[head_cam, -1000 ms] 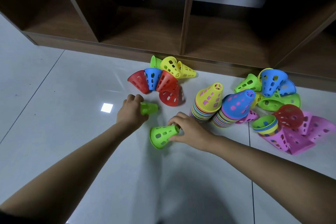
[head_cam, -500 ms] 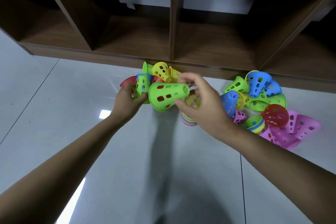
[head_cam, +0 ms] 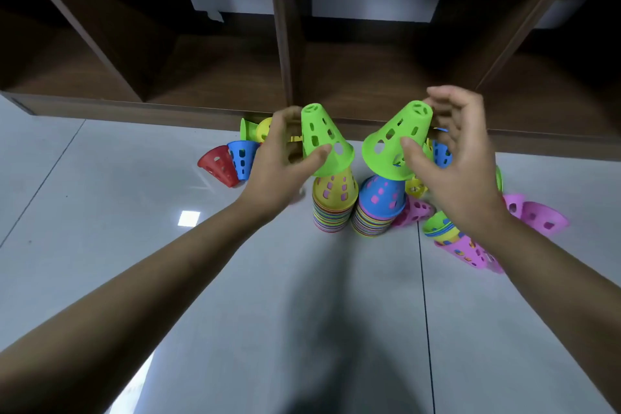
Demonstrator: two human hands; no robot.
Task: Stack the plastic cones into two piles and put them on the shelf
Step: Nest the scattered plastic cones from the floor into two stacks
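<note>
Lifting both off floor, where they lay a second ago: left hand (head_cam: 282, 158) pinches left green cone (head_cam: 322, 141) above yellow-topped pile (head_cam: 332, 205). Right hand (head_cam: 460, 171), thumb and loosely curled fingers, holds right green cone (head_cam: 396, 144) tilted above blue-topped pile (head_cam: 378, 208). Seating both comes next, I judge; shelf (head_cam: 168, 111) on far side.

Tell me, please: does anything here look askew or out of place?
Yes. The right hand holds a tilted green cone, leaning sideways above the blue-topped pile; the left hand holds an upright green cone over the yellow-topped pile. Loose cones lie tipped on the floor.
</note>
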